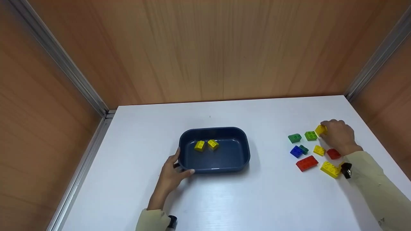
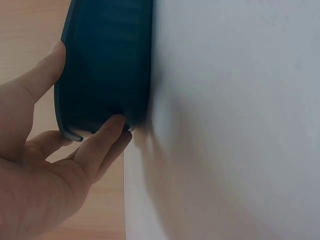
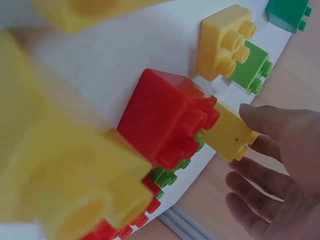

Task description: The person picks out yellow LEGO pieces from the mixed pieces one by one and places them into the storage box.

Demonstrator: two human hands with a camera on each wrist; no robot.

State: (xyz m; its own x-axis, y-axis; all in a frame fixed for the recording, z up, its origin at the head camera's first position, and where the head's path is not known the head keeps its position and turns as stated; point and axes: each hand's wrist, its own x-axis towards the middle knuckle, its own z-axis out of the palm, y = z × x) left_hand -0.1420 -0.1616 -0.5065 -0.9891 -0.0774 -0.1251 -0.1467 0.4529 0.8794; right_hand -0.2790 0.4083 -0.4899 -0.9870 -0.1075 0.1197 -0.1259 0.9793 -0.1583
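A dark blue rectangular dish (image 1: pixel 221 171) stands mid-table with two yellow building blocks (image 1: pixel 213 144) inside. My left hand (image 1: pixel 169 175) holds its left end; in the left wrist view the thumb is on one rim and the fingers are against the end wall of the dish (image 2: pixel 107 60). Over at the far right, my right hand (image 1: pixel 340 134) pinches a yellow block (image 1: pixel 320 129) between thumb and fingers. The right wrist view shows that yellow block (image 3: pixel 226 132) behind a red block (image 3: pixel 160 117), with the thumb of my right hand (image 3: pixel 287 165) at its edge.
Loose blocks lie in front of my right hand: a long red one (image 1: pixel 307 163), a large yellow one (image 1: pixel 330 169), a small yellow one (image 1: pixel 319 150), a blue one (image 1: pixel 296 151) and several others, some green. Wooden panels (image 1: pixel 205 48) enclose the white table (image 1: pixel 144 128).
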